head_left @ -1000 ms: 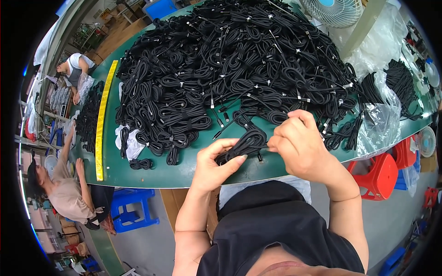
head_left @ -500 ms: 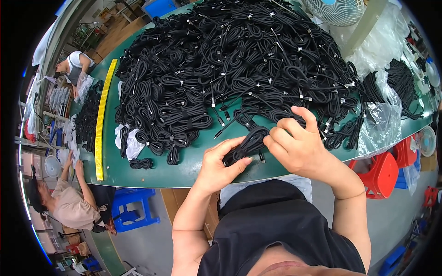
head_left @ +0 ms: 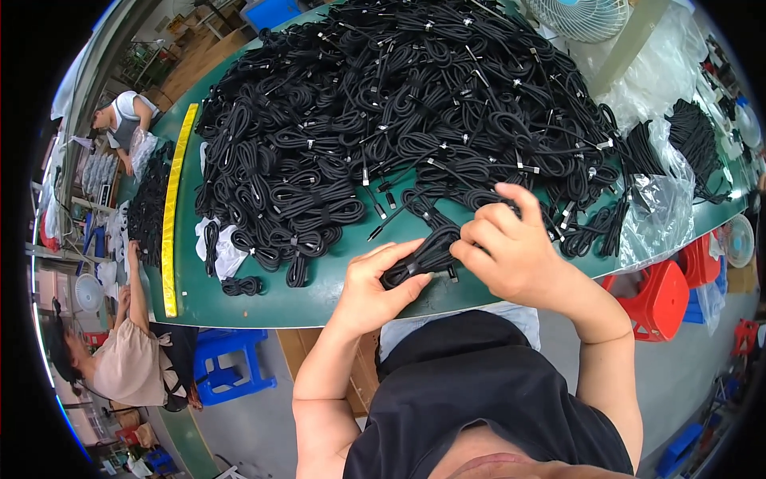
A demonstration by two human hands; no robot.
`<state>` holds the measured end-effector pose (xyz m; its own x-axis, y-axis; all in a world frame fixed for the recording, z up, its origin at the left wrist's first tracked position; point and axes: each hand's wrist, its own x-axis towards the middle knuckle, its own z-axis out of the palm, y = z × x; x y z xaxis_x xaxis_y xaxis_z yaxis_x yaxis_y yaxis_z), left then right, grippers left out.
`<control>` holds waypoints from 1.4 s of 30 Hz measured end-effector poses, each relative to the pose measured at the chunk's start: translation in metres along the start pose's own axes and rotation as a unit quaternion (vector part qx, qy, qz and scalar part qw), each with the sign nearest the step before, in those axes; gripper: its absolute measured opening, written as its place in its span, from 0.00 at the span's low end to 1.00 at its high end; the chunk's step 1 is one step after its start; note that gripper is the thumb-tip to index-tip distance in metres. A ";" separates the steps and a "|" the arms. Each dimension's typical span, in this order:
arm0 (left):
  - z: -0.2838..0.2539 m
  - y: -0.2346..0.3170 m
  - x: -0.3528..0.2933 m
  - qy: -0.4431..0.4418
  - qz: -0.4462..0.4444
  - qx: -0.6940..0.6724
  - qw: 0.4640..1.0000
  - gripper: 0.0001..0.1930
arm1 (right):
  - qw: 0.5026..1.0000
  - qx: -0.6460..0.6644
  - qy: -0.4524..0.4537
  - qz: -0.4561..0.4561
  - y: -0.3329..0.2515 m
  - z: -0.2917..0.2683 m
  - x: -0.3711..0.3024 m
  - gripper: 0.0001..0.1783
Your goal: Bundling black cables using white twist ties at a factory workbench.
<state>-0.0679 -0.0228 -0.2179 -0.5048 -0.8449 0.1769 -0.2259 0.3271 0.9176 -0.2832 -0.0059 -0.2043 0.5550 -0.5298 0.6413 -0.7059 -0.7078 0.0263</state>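
Right hand (head_left: 507,251) opened out since first picture: fingers, then bunched in pinch beside cable bundle (head_left: 431,254), now spread, with index finger lifted; bundle's right end now partly covered by fingertips. Co-worker in beige (head_left: 128,367): torso shifted slightly toward lower edge since first picture; hands, held close together half a second ago, now separated, one arm stretched out toward dark pile (head_left: 148,195) at left; contact there too small to be judged. Yellow strip (head_left: 173,207) seen slightly farther left.

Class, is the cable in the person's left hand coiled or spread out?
Coiled: the black cable shows as bunched loops gripped in the left hand.
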 end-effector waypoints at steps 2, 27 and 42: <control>0.005 0.001 0.000 -0.012 -0.006 -0.007 1.000 0.21 | 1.000 0.021 -0.008 -0.004 -0.003 0.001 0.001 0.10; 0.036 0.006 -0.012 -0.079 -0.033 -0.223 0.971 0.29 | 0.778 0.537 0.097 0.312 -0.012 0.011 -0.021 0.16; -0.014 -0.029 -0.031 -0.033 -0.249 -0.278 0.927 0.13 | 0.797 0.450 0.092 0.393 -0.017 0.008 -0.037 0.18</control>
<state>-0.0338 -0.0117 -0.2446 -0.5070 -0.7989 -0.3235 0.0101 -0.3808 0.9246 -0.2880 0.0218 -0.2350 -0.0352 -0.9558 0.2920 -0.1568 -0.2833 -0.9461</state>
